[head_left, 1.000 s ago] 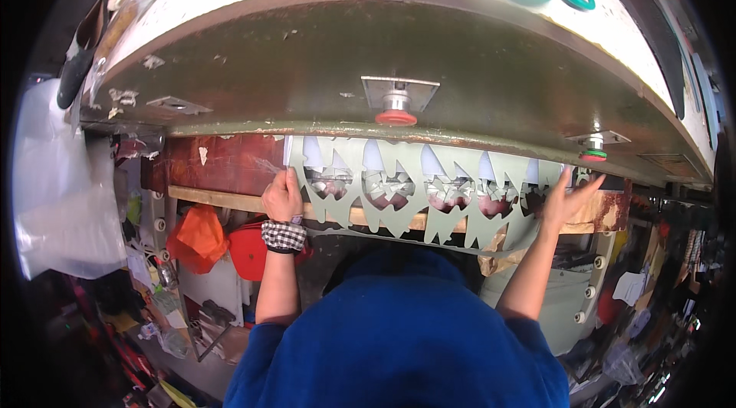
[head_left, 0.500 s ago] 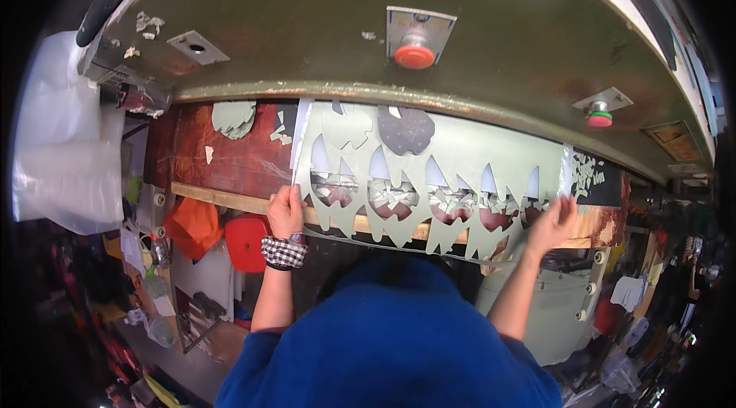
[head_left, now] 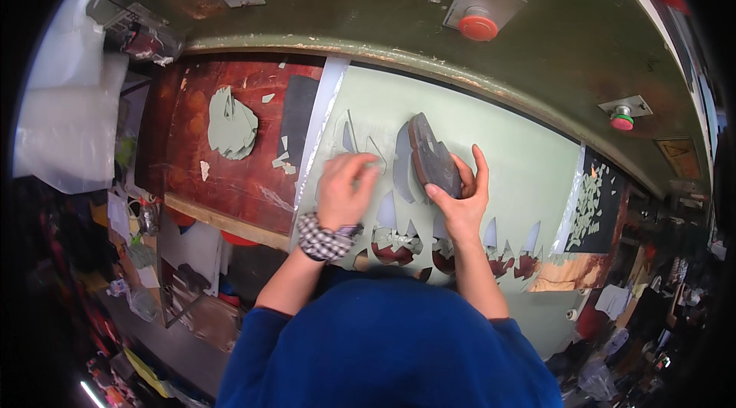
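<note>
My right hand grips a dark cutting die with a reddish-brown edge, tilted up off a pale green sheet. A bluish-grey patch shows on the sheet beside the die. My left hand, slightly blurred, is over the sheet's left part with fingers apart, holding nothing that I can see. Just beyond its fingers is a cut outline with narrow gaps. Along the sheet's near side runs a row of jagged cut-outs, with scraps and red board showing through.
On the red board at left lies a stack of pale green cut pieces. Small offcuts cover a black pad at right. The green machine beam spans the far side, bearing a red push button and another red-and-green button.
Both hands have left the sheet's side edges and come inward over it. My right hand has taken hold of the die and tilted it up. The sheet sits nearer to me in view.
</note>
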### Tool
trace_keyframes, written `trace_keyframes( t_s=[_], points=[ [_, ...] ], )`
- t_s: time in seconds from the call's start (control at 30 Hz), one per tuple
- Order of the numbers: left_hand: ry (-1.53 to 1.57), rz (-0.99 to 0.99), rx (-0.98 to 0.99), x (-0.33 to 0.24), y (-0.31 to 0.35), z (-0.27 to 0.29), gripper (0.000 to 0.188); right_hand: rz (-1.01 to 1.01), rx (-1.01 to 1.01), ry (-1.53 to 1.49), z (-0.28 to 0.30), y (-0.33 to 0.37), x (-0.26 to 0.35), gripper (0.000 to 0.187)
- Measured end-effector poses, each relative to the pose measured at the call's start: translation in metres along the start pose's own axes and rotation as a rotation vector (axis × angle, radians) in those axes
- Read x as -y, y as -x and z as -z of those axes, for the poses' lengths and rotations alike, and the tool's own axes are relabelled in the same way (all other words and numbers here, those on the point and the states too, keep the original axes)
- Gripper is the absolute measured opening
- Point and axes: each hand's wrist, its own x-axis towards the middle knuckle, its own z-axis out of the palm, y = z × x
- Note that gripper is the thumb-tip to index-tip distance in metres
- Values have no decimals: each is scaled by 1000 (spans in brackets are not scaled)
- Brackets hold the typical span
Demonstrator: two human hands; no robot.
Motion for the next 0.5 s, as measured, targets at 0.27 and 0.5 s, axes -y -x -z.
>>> trace_keyframes(
  t_s=[0.27,0.5],
  points=[
    [-187,-148,24,-12,-3,-46,12,-89,-3,-545,16,12,-14,88],
    [-217,-170,61,3,-5,-31,15,125,-287,-399,83,33,-1,77]
  ],
)
